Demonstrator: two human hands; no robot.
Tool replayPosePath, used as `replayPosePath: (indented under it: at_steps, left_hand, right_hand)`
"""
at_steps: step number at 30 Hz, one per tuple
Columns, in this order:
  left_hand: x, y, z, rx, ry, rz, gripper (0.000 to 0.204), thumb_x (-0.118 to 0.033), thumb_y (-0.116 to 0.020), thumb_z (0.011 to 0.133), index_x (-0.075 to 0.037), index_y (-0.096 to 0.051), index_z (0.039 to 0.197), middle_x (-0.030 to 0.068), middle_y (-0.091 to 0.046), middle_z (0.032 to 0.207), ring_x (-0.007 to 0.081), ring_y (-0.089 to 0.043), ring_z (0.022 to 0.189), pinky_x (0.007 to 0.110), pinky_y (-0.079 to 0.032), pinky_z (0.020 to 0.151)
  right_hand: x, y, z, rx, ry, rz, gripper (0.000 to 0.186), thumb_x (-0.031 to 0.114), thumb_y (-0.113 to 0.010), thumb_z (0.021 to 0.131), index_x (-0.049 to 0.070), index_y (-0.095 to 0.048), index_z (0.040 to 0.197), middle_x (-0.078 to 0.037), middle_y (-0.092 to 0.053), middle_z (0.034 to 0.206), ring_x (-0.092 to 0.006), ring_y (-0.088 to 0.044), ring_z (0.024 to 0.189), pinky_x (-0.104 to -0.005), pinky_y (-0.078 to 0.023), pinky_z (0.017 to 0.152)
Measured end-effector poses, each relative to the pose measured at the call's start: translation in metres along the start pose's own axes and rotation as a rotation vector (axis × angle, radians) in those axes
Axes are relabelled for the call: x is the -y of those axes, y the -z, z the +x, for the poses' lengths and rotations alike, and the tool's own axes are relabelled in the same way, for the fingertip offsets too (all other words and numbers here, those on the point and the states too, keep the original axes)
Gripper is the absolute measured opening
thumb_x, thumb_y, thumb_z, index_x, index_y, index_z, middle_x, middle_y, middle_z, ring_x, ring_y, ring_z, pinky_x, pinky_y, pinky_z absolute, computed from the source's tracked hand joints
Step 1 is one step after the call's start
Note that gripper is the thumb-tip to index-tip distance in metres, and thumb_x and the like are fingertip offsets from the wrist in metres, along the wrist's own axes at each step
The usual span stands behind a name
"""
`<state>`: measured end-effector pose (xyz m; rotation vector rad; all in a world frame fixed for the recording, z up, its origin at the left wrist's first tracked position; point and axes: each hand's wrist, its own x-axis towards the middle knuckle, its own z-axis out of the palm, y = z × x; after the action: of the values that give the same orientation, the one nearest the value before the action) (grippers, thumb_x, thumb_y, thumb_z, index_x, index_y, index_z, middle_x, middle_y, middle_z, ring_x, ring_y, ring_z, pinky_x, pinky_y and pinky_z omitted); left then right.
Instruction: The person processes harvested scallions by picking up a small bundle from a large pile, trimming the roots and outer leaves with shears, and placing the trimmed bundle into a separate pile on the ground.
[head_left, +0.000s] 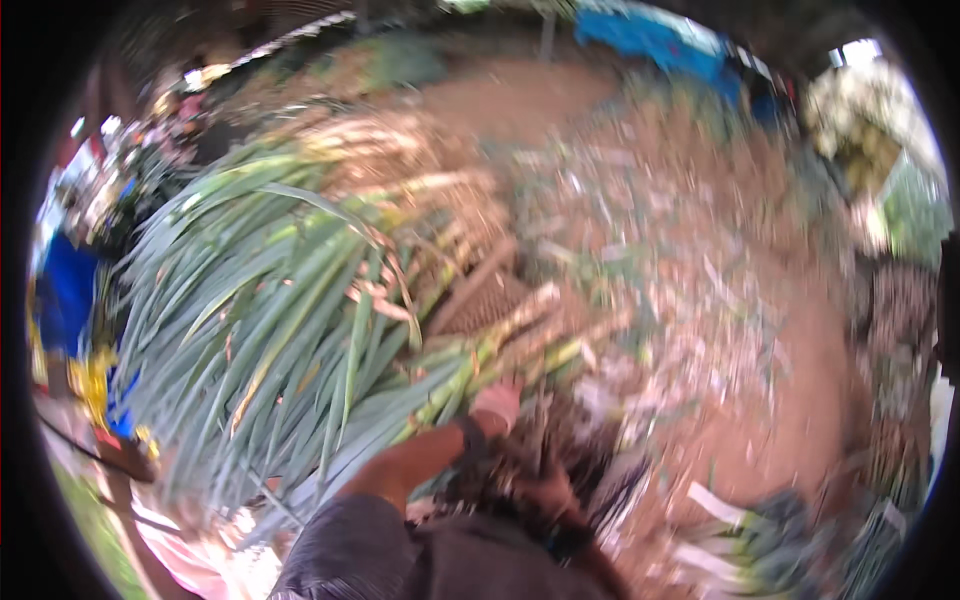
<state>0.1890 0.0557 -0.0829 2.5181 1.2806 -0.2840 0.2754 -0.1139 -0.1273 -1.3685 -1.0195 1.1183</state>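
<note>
A large pile of leeks (250, 300) with long green leaves and pale, soiled root ends fills the left and middle of the view, lying over what looks like a brown crate (480, 300). My left hand (495, 408) is at the lower leek stems (460, 380); motion smears its fingers, so its grip is unclear. Below and right of it, my right hand (545, 485) reaches into dark, blurred trimmings or roots (570, 440); its fingers are too smeared to read.
Scattered leaf scraps lie on reddish soil (800, 390) to the right. Trimmed leeks (760, 540) lie at lower right. A blue tarp (650, 50) runs along the back, blue and yellow items (70, 295) at left, pale sacks (850, 120) at upper right.
</note>
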Motion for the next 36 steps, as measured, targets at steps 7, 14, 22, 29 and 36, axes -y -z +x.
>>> replayPosePath:
  at_steps: [7,14,22,29,36]
  left_hand:
    - [0.018,-0.034,0.029,0.064,0.039,0.101,0.053,-0.017,-0.051,0.081,-0.001,-0.039,0.13,0.0191,-0.063,0.101,0.0339,-0.063,0.087,0.047,-0.051,0.063]
    - [-0.011,0.011,-0.036,0.085,0.07,-0.204,0.057,-0.022,-0.049,0.079,0.0,-0.037,0.13,0.0169,-0.066,0.093,0.0331,-0.064,0.087,0.043,-0.05,0.068]
    - [0.003,-0.006,-0.027,-0.177,0.118,-0.317,0.031,-0.022,-0.057,0.076,-0.004,-0.055,0.101,0.0148,-0.065,0.087,0.0324,-0.064,0.084,0.043,-0.051,0.067]
    - [0.008,-0.053,0.009,-0.067,0.113,-0.238,0.036,-0.024,-0.055,0.075,-0.005,-0.054,0.105,0.0148,-0.066,0.082,0.0329,-0.064,0.08,0.043,-0.051,0.064]
    - [0.008,-0.061,-0.006,-0.209,0.092,-0.242,0.037,-0.023,-0.062,0.071,-0.003,-0.054,0.101,0.0142,-0.066,0.08,0.0322,-0.065,0.076,0.043,-0.051,0.062]
  right_hand:
    - [-0.108,0.032,-0.011,0.163,-0.363,0.375,0.057,0.011,-0.055,0.084,0.004,-0.034,0.136,-0.016,-0.039,0.136,-0.026,-0.047,0.115,-0.0411,-0.037,0.097]
    - [-0.041,0.061,-0.032,0.053,-0.316,0.307,0.065,0.021,-0.06,0.085,0.0,-0.029,0.139,-0.019,-0.049,0.124,-0.022,-0.054,0.098,-0.03,-0.045,0.078]
    - [0.043,0.038,-0.055,-0.033,-0.359,0.198,0.048,0.017,-0.059,0.086,-0.002,-0.046,0.129,-0.005,-0.059,0.084,-0.0139,-0.049,0.057,-0.0269,-0.04,0.048]
    - [0.031,0.042,-0.072,0.082,-0.393,0.082,0.044,0.021,-0.063,0.082,0.0,-0.053,0.119,-0.005,-0.062,0.079,-0.0132,-0.053,0.06,-0.0275,-0.043,0.052]
    - [0.048,0.042,-0.085,0.103,-0.344,-0.09,0.037,0.018,-0.061,0.082,0.003,-0.056,0.115,-0.005,-0.065,0.089,-0.0099,-0.056,0.069,-0.0256,-0.044,0.059]
